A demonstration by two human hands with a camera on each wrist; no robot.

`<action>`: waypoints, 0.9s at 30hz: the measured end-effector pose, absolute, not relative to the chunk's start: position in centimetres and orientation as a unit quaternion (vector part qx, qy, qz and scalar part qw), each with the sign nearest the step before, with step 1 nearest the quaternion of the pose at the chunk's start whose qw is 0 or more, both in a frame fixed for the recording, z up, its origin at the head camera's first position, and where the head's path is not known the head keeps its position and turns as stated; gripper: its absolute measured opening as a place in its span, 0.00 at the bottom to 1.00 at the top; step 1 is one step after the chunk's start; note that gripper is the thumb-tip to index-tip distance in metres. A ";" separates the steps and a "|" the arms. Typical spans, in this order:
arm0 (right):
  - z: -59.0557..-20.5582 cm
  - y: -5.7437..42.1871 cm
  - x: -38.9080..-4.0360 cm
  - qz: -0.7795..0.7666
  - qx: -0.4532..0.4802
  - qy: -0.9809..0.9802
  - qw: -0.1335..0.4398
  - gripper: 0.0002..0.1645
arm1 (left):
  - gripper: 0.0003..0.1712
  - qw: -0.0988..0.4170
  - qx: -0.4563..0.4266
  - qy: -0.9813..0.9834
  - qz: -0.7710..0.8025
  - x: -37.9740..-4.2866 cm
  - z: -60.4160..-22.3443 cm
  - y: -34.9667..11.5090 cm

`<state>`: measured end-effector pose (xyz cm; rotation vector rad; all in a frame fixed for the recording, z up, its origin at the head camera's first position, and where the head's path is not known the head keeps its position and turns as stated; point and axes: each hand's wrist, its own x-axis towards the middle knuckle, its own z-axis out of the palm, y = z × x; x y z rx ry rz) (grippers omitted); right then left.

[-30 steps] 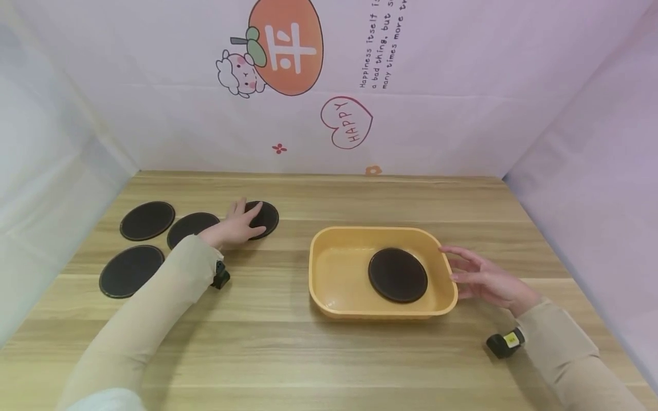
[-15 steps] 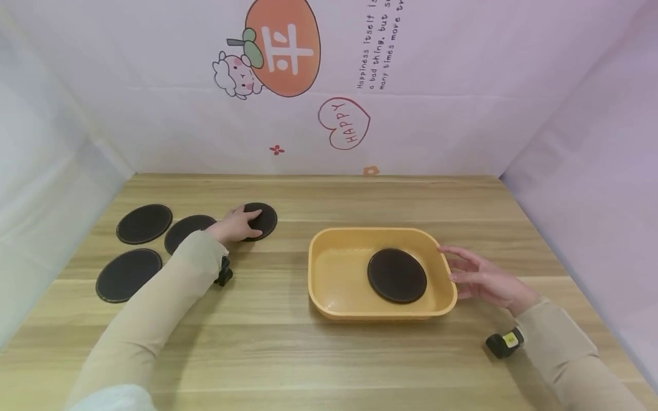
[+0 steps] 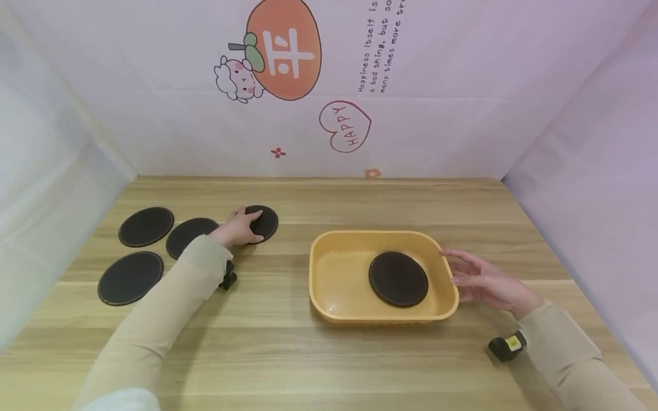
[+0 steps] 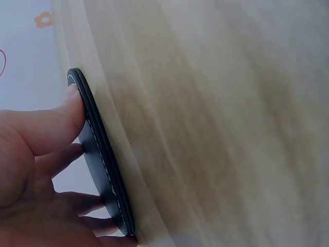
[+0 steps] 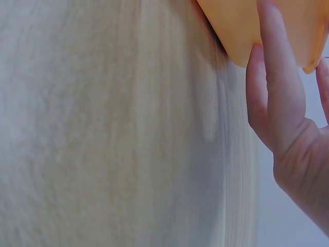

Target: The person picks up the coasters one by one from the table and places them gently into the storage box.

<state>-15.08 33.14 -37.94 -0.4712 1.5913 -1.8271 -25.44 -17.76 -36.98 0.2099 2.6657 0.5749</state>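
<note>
My left hand [image 3: 235,229] grips a round black coaster [image 3: 267,224] at the back left of the table. In the left wrist view the thumb lies on one end of this coaster [image 4: 95,159] and the fingers reach its opposite edge; it looks flat on the wood. My right hand [image 3: 494,285] touches the right side of a yellow plastic bin [image 3: 341,313], fingers mostly straight against its outer wall [image 5: 234,31]. Inside the bin, toward its right, lies another black coaster [image 3: 398,278].
Left of my left hand lie further black coasters: one at the back [image 3: 146,226], one in the middle [image 3: 189,235], partly under the sleeve, and one nearer [image 3: 129,278]. White printed cloth [image 3: 437,137] walls in the wooden table [image 3: 288,365] at back and sides.
The left hand's fingers, spread over the coaster a second ago, have drawn in around its edge. The coaster, bin and right hand stay in place; the head view shifts slightly.
</note>
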 end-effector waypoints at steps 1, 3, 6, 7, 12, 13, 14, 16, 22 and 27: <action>-38.0 33.2 -15.1 -0.699 -0.180 0.608 0.331 0.32 | 0.42 0.205 0.073 0.954 0.206 -25.5 -36.9 -17.7; -38.0 33.2 -15.1 -0.699 -0.182 0.607 0.332 0.32 | 0.42 0.211 0.070 0.953 0.205 -25.6 -36.8 -17.6; -38.1 33.3 -15.2 -0.700 -0.187 0.607 0.326 0.32 | 0.43 0.215 0.068 0.953 0.204 -25.8 -36.6 -17.6; -38.1 33.3 -15.2 -0.699 -0.189 0.609 0.324 0.32 | 0.43 0.215 0.067 0.953 0.202 -25.8 -36.6 -17.5; -38.0 33.4 -15.2 -0.693 -0.183 0.616 0.325 0.32 | 0.45 0.216 0.065 0.956 0.188 -25.8 -37.1 -17.7; -38.0 33.4 -15.2 -0.692 -0.182 0.617 0.328 0.32 | 0.45 0.213 0.066 0.957 0.183 -25.8 -37.3 -17.8; -38.0 33.4 -15.2 -0.691 -0.182 0.617 0.330 0.32 | 0.46 0.210 0.068 0.959 0.180 -25.8 -37.4 -17.9; -37.9 33.5 -15.2 -0.691 -0.183 0.616 0.330 0.32 | 0.46 0.197 0.071 0.962 0.173 -25.8 -37.5 -17.9; -37.8 33.5 -15.4 -0.693 -0.189 0.614 0.327 0.32 | 0.51 0.175 0.059 0.965 0.186 -25.9 -37.2 -17.9; -38.2 33.5 -15.5 -0.697 -0.188 0.609 0.330 0.32 | 0.55 0.169 0.040 0.961 0.217 -26.3 -37.2 -18.4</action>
